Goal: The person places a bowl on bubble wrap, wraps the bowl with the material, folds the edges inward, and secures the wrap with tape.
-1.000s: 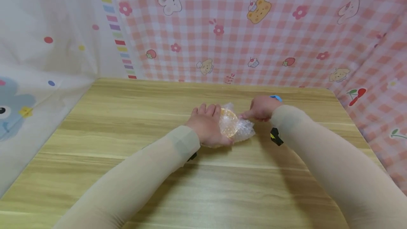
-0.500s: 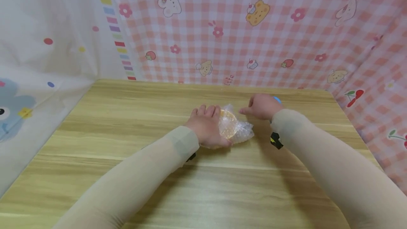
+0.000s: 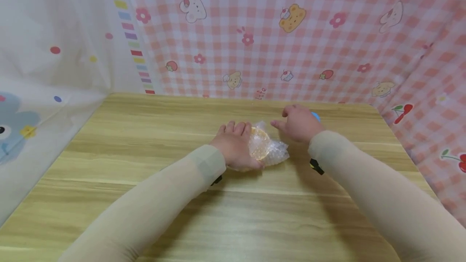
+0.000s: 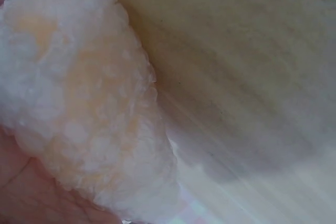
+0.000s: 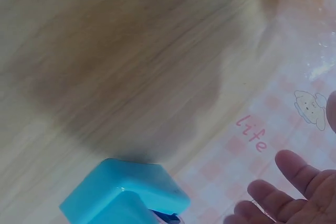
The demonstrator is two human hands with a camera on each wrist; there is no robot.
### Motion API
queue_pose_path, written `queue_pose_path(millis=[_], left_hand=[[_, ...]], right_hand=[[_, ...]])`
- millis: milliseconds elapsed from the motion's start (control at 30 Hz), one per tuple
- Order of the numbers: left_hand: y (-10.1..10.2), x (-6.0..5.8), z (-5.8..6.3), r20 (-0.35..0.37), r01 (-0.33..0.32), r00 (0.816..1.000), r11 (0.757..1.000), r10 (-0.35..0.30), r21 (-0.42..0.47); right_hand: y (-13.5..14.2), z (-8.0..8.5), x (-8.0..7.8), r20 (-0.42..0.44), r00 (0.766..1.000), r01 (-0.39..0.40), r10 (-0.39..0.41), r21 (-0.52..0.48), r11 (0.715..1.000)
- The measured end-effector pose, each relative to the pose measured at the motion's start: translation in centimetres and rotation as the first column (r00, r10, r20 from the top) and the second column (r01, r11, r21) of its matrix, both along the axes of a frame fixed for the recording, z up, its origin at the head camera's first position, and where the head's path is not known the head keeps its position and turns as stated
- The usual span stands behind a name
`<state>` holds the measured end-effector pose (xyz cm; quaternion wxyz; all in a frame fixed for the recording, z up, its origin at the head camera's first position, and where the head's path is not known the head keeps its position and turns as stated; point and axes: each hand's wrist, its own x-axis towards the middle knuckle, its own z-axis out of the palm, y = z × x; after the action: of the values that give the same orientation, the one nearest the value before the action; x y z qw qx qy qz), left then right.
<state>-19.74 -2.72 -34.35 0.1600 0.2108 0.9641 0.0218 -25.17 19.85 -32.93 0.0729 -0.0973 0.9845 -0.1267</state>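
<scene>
On the table lies a bundle of clear bubble wrap (image 3: 278, 153), with a round yellow-orange rim (image 3: 268, 138) showing at it. My left hand (image 3: 234, 145) holds the bundle from its left side, fingers over the far side and thumb at the near side. In the left wrist view the palm lies against the bubble wrap (image 4: 100, 98), through which orange patches show. Just right of the bundle, apart from it, my right hand (image 3: 300, 123) has its thumb and forefinger spread, gripping nothing visible. Beyond this hand is a blue plastic object (image 5: 126, 187), mostly hidden in the head view; its kind is unclear.
The wood-grain table (image 3: 233, 221) extends around both hands. A pink checked cloth (image 3: 262, 43) hangs behind it and continues at the right; a white printed cloth (image 3: 73, 68) hangs at the left. Black wrist mounts (image 3: 316, 167) stick out below the sleeves.
My right hand has drawn off the bubble wrap, and its thumb and forefinger have spread apart. The left hand stays on the bundle. The head view has tilted slightly.
</scene>
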Motion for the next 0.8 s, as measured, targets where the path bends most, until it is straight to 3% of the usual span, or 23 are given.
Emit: queue_pose_path(millis=[567,800], left_hand=[[-0.4,0.1,0.4,0.020,0.005,1.000,1.000,-0.006,0.015],[-0.8,-0.3,0.4,0.045,-0.009,0.999,0.999,0.006,0.052]], right_hand=[[-0.2,-1.4,0.3,-0.056,0.994,-0.085,0.091,0.102,0.991],[-0.2,-1.5,0.3,-0.049,0.996,-0.075,0.080,0.100,0.992]])
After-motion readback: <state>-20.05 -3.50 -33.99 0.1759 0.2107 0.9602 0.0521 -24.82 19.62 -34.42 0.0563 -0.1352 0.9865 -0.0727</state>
